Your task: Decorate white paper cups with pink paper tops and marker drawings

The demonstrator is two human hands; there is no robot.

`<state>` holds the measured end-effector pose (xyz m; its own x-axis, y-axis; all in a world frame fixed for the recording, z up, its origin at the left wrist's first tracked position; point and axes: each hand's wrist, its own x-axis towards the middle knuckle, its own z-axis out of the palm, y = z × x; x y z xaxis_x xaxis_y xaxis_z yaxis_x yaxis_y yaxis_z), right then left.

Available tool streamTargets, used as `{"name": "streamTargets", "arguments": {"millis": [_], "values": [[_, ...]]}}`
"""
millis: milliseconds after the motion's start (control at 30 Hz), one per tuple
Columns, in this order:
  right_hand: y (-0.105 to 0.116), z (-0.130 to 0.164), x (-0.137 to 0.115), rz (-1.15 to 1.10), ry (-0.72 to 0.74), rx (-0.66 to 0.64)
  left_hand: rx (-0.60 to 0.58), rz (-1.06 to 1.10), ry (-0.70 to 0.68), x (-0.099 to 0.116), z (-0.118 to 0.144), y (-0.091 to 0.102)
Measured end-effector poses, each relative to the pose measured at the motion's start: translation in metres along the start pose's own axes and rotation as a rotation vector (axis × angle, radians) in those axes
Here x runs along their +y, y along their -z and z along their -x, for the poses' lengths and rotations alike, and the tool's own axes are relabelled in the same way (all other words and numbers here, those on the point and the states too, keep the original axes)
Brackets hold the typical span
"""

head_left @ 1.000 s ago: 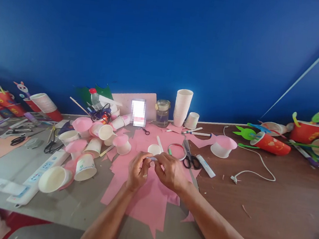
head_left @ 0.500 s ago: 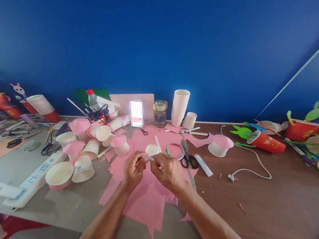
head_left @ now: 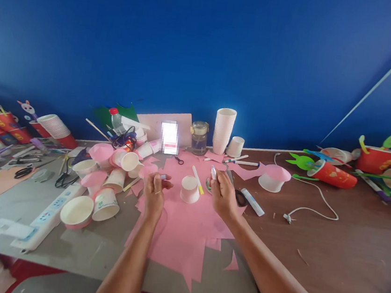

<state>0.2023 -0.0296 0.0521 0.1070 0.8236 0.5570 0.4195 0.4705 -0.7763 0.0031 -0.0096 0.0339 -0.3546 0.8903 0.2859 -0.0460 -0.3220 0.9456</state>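
My left hand (head_left: 154,197) is closed on a small pale purple marker cap (head_left: 163,176). To its right, my right hand (head_left: 224,193) grips an uncapped marker (head_left: 213,170), its tip pointing up and away. Between the hands a small white paper cup (head_left: 189,191) stands upside down on pink paper (head_left: 178,238). A white marker with a yellow end (head_left: 198,180) lies just right of this cup. Behind my right hand, a round ring (head_left: 208,184) and the black-handled scissors (head_left: 241,198) are partly hidden.
A white tube (head_left: 253,202) and a pink-topped cup (head_left: 274,179) lie to the right. Loose paper cups (head_left: 77,212) crowd the left beside a power strip (head_left: 49,217). At the back stand a tall cup stack (head_left: 223,131), a jar (head_left: 199,137) and a lit phone (head_left: 169,137).
My hands were together at the marker and are now apart, the cap having come off. My left hand went left, my right hand right. The upside-down cup between them now shows fully.
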Motion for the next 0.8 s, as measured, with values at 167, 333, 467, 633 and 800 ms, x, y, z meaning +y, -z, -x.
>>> {"name": "streamTargets", "arguments": {"millis": [167,333,467,633,800], "values": [[-0.003,0.002,0.013,-0.200,-0.191,0.026,-0.024,-0.140,0.013,-0.020,0.001,0.001],[-0.002,0.002,0.020,-0.292,-0.113,0.002,-0.183,-0.427,-0.064,-0.028,-0.002,0.010],[-0.001,0.000,0.020,-0.365,-0.169,0.083,-0.491,-0.565,-0.118,-0.026,0.003,0.012],[-0.004,-0.002,0.027,-0.416,-0.200,0.135,-0.544,-0.800,-0.267,-0.039,0.006,0.011],[-0.015,0.002,0.039,-0.344,-0.266,-0.005,-0.541,-0.866,-0.293,-0.044,0.007,0.003]]}}
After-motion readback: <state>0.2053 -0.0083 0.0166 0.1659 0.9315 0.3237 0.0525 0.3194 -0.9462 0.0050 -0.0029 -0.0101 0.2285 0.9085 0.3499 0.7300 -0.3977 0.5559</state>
